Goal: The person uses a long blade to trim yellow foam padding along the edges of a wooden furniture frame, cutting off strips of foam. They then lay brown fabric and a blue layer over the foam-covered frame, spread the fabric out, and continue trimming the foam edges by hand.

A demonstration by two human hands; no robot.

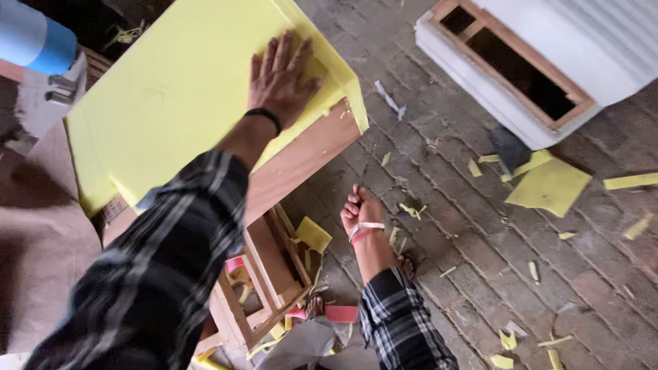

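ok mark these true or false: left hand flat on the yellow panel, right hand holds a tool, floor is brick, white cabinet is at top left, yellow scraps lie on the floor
1. Left hand lies flat on the yellow panel: true.
2. Right hand holds a tool: false, it hangs loosely curled with nothing in it.
3. The floor is brick: true.
4. The white cabinet is at top left: false, it is at top right.
5. Yellow scraps lie on the floor: true.

Furniture wkshp: wood frames (274,274), foam scraps (548,186), brick floor (466,226).
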